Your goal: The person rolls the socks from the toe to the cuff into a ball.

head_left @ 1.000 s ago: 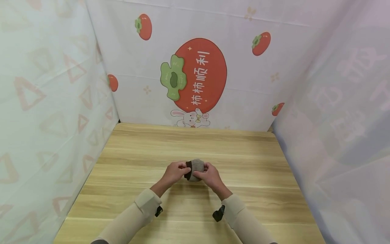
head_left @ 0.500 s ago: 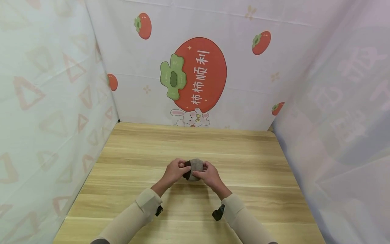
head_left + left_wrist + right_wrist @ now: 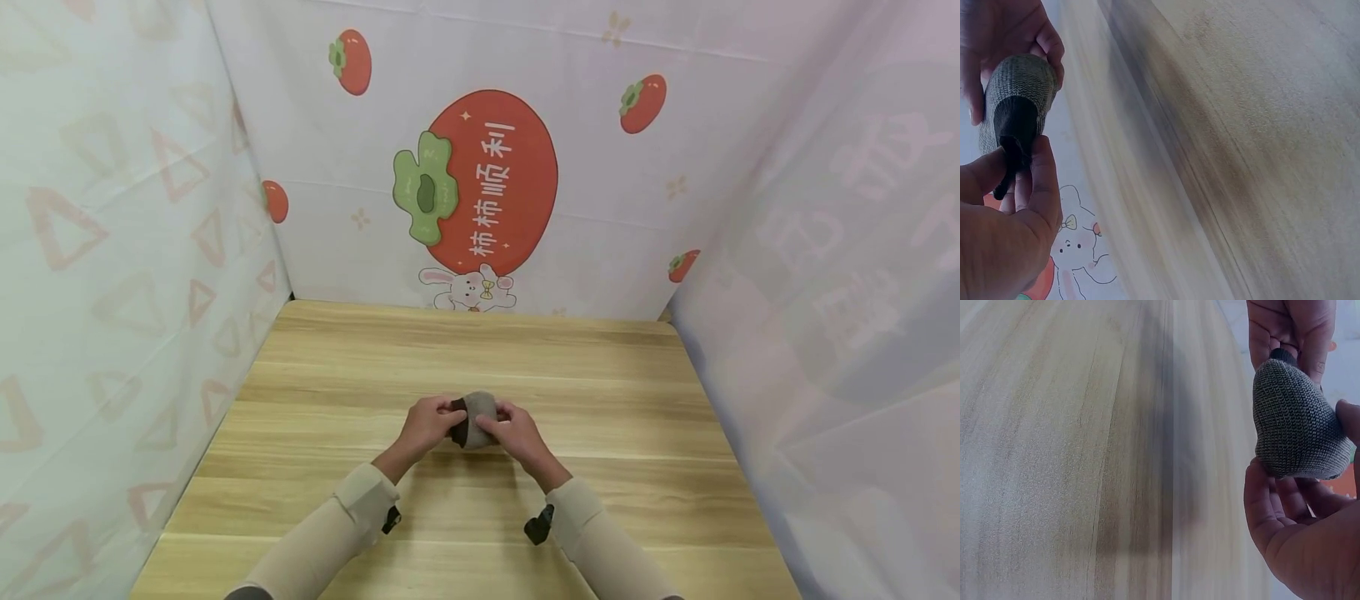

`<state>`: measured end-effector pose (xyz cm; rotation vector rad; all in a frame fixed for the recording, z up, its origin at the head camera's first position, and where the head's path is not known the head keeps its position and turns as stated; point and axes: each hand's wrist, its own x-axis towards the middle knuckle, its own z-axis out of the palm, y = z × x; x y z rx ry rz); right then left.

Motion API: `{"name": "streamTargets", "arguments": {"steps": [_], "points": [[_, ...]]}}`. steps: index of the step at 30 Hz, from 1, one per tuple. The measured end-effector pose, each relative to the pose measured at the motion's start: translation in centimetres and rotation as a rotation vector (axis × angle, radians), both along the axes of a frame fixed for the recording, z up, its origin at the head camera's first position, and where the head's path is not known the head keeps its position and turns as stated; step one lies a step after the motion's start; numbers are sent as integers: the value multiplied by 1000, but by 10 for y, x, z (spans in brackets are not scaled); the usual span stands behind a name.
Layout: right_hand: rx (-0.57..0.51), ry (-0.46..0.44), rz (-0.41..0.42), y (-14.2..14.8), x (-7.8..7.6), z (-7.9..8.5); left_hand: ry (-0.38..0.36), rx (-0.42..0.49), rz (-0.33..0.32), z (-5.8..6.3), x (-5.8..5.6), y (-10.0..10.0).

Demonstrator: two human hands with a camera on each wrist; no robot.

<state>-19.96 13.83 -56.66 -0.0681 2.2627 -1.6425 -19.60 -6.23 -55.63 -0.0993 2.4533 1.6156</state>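
A balled-up grey knit sock (image 3: 480,408) with a black cuff (image 3: 1016,122) is held above the table between both hands. At its left side, my left hand (image 3: 426,427) pinches the black cuff between thumb and fingers. My right hand (image 3: 519,435) grips the rounded grey end, thumb on the near side and fingers behind. In the right wrist view the grey knit (image 3: 1294,419) looks plump and stretched. What lies inside the bundle is hidden.
The wooden table (image 3: 480,517) extends on all sides beneath the hands. A white printed cloth (image 3: 600,192) hangs behind it, with further cloth walls at left and right. Each forearm carries a small black wrist camera (image 3: 538,525).
Both hands stay nearly in place. The sock has shifted slightly left and tilted a little, and the right thumb sits slightly higher on the grey part.
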Motion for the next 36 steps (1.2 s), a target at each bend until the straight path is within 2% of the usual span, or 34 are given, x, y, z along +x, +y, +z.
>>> {"name": "streamTargets", "arguments": {"steps": [7,12,20,28,36], "points": [[-28,-40,19,1,1,0,-8,-29,37,-2,0,-2],[19,-57,26,2,3,-3,-24,-74,39,-9,1,-2],[144,-59,53,4,10,-12,24,-201,-3,-29,7,1],[167,-75,81,4,13,-20,59,-236,-48,-32,11,5],[192,-99,78,1,14,-21,80,-274,-87,-40,10,6]]}}
